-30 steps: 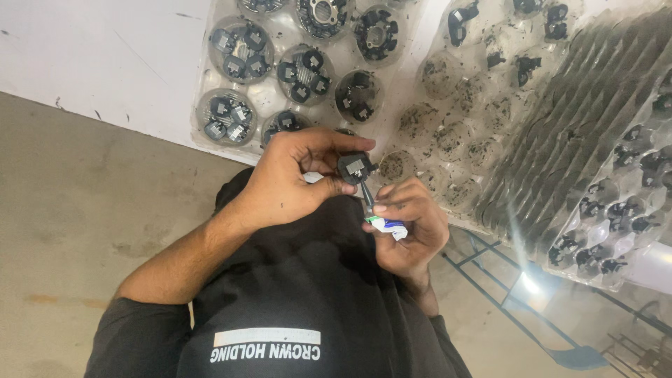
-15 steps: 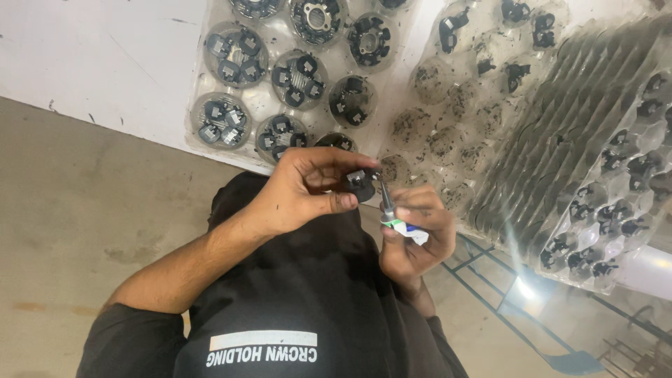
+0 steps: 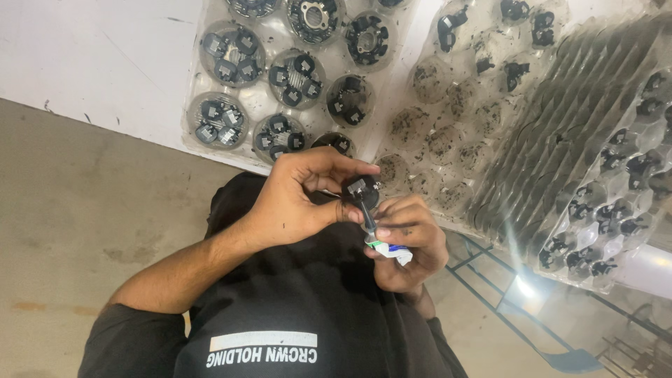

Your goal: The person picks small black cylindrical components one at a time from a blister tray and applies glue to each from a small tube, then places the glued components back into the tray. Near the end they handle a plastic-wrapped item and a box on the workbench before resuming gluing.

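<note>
**Two hands close on one small black part at the table's edge**

White tabletop fills the upper part of the frame, bare concrete floor runs down the left below it, and the action sits dead centre. Left hand is curled, thumb and fingertips pinching a small round black part right at the table's edge. Right hand is closed too, gripping a small white tube with green and blue marks; its thin dark tip points up and meets the black part. Both hands touch around that part, over the person's black shirt.

Now the containers. At upper centre, a clear plastic blister tray carries round pockets, each filled with a ring-shaped assembly of dark blocks. Just right of it, a second clear tray has mostly unfilled pockets dusted with dark specks; a few loose black pieces sit in its top row. Along the right edge, a third clear tray holds small black parts in its pockets, overhanging the table. Between the second and third trays lies a stack of nested clear trays, ribbed and grey, slanting across the upper right.

Lower right, under the table, a dark metal frame shows, with a bright glare spot just beside it. On the shirt at the bottom of the frame, a white bar sits above a line of white lettering.
</note>
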Demonstrator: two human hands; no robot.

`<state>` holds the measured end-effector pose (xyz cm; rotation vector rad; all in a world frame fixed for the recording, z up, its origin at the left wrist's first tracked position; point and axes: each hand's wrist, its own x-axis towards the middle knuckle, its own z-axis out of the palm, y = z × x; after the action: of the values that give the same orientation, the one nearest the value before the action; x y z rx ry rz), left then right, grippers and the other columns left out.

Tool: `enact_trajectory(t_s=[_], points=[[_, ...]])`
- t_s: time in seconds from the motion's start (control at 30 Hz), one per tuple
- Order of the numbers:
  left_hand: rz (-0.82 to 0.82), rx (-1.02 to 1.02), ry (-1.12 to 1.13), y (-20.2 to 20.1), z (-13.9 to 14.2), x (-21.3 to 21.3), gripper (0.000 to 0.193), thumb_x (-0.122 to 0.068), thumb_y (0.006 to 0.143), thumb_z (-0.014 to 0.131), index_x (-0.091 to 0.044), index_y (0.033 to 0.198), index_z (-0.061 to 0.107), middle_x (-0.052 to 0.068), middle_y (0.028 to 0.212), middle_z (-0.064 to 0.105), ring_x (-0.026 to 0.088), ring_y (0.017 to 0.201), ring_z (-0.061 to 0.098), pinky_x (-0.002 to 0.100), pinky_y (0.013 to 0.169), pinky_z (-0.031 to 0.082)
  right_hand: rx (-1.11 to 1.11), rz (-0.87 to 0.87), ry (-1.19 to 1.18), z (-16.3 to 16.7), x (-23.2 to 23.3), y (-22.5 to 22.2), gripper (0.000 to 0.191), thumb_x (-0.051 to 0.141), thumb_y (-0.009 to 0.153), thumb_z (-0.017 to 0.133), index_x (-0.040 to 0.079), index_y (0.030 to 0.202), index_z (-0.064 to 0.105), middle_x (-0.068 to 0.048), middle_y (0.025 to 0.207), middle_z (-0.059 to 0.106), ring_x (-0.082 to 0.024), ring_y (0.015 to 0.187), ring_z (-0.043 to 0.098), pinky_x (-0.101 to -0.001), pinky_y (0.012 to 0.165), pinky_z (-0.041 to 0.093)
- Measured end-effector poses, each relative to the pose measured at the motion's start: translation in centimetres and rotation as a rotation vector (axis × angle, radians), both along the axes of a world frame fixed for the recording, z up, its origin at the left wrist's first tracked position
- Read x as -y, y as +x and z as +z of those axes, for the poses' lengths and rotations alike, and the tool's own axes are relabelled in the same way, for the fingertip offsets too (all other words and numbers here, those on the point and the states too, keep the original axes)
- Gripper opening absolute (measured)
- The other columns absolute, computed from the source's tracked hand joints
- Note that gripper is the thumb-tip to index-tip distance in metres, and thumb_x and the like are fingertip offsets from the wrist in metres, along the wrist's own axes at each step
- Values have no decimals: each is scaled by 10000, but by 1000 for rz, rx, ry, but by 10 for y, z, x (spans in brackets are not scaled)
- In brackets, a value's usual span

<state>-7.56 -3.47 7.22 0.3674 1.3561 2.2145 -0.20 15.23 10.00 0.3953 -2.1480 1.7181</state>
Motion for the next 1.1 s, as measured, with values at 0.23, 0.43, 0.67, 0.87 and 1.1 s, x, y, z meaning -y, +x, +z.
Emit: enact_trajectory(t_s=[0.23,0.43,0.67,0.87,1.1], points=[[58,-54,-48,2,2,-1,494,5,815,877,-22,1275,699,46,1117,685,92,1022,712,222,883,627,35,-8,22,2,0,1,254,-2,826,799,70,993,621,-69,891,646,-193,833,612,-346,792,553],[91,-80,-63,4,3,-2,461,38,832,856,-27,1263,707,54,1127,683,87,1016,727,210,876,633,52,10,39,4,-2,-1,290,-63,778,790,67,979,625,-69,873,648,-189,813,610,-343,779,559],[80,-62,-111,4,-1,-1,478,41,797,879,-13,1246,722,59,1078,695,78,937,716,200,793,584,87,32,-26,2,-2,0,252,-40,831,794,58,996,630,-78,888,637,-175,810,586,-333,754,552],[-77,172,224,6,-20,-8,510,5,893,826,77,1354,621,101,1171,729,119,1079,706,265,956,598,65,-56,-271,-3,0,4,218,110,912,771,60,1049,608,-66,903,605,-152,802,534,-346,767,522],[-201,398,325,12,-37,-10,502,-30,886,813,69,1339,621,112,1050,746,165,899,723,310,828,622,90,-79,-100,-1,-9,2,236,-71,844,698,52,1012,589,-72,899,599,-148,781,529,-353,767,539]])
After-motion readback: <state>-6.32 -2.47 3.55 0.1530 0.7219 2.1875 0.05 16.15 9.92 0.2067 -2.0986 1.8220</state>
